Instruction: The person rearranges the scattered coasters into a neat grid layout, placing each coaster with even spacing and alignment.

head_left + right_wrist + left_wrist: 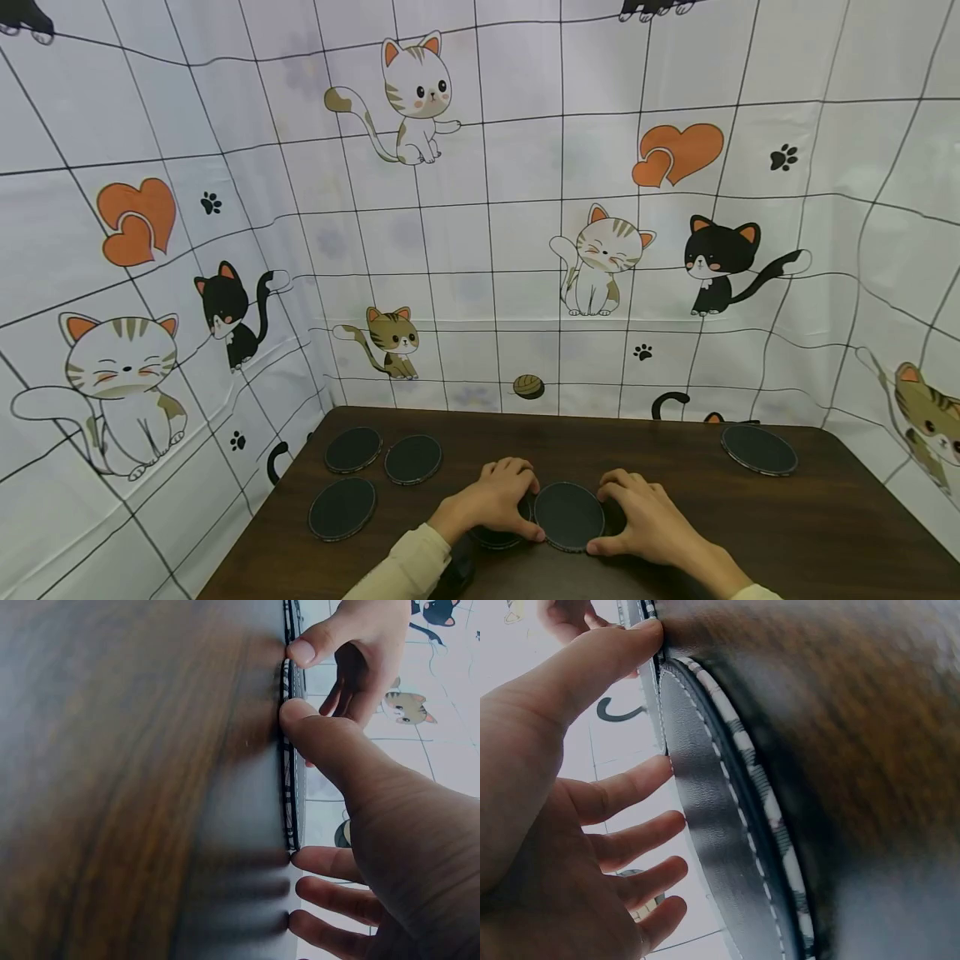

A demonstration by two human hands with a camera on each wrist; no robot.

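A round dark coaster (569, 517) with a stitched rim lies flat on the brown table between both hands. My left hand (495, 500) holds its left edge, thumb on the near rim and index finger farther back. On the opposite edge my right hand (648, 518) grips with thumb and fingers spread along the rim. A second coaster (712, 787) lies under my left hand, partly hidden by it in the head view. In the left wrist view, the other left fingers (649, 836) extend above that second coaster. Both thumbs show close together at the rim in the right wrist view.
Three more coasters, at the back left (353, 450), beside it (413, 459) and nearer (342, 508), lie on the table (600, 442). Another coaster (759, 450) is at the back right. A cat-printed white sheet (517, 250) hangs behind and around the table.
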